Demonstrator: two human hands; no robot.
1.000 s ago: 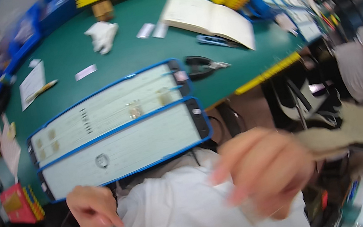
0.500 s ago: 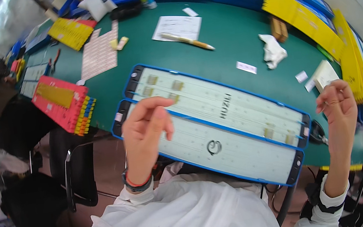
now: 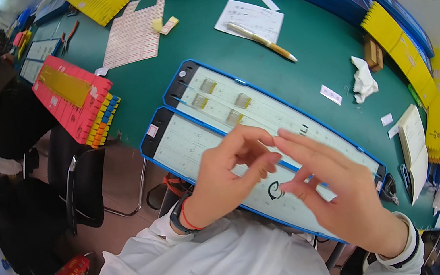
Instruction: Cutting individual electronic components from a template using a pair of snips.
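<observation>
A long blue-edged flat case (image 3: 193, 147) lies opened out before me, its two white panels marked with fine lines and black at the ends. Several small brownish wire-like bundles (image 3: 243, 100) sit on its far panel. Above the middle of the case, my left hand (image 3: 230, 167) is curled, with thumb and index fingertip close together. My right hand (image 3: 336, 182) meets it from the right; its index finger reaches to the left fingertips, while its thumb and middle finger bend toward each other. Anything pinched in either hand is too fine to make out.
On the green table (image 3: 203, 31) are a paper sheet (image 3: 238, 13) with a pen (image 3: 262, 41), a label sheet (image 3: 131, 33) and crumpled tissue (image 3: 363, 80). A red board (image 3: 64, 99) lies left; yellow strips (image 3: 398, 43) and an open notebook (image 3: 413, 141) lie right.
My right hand has swung in from the far right to meet my left hand over the case. My left hand has moved rightward and lower. The view has shifted too.
</observation>
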